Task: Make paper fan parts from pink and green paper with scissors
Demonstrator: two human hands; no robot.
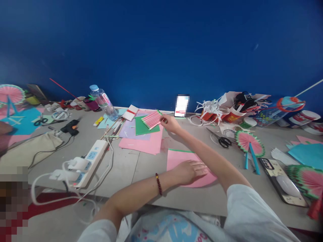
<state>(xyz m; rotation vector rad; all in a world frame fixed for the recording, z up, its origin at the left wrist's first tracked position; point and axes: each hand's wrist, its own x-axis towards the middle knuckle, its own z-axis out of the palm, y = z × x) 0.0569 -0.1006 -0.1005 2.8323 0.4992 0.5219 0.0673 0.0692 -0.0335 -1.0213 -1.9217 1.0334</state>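
Observation:
My left hand (193, 171), with a dark beaded bracelet at the wrist, lies flat on a pink paper sheet (176, 161) that has a green strip along its far edge. Farther out, my right hand (171, 123) has its fingers closed at the right edge of a pleated pink paper (152, 120) with green edging. That folded piece is over a green sheet (141, 127). Under the green sheet are a lilac sheet (127, 131) and pink sheets (153, 144).
To the left are a power strip (92, 161) with cables, a glue gun (69, 127) and a water bottle (107, 104). Scissors (223, 141), a pink paper fan (249, 143) and a patterned phone (282, 183) lie right. A lit phone (181, 106) leans on the blue wall.

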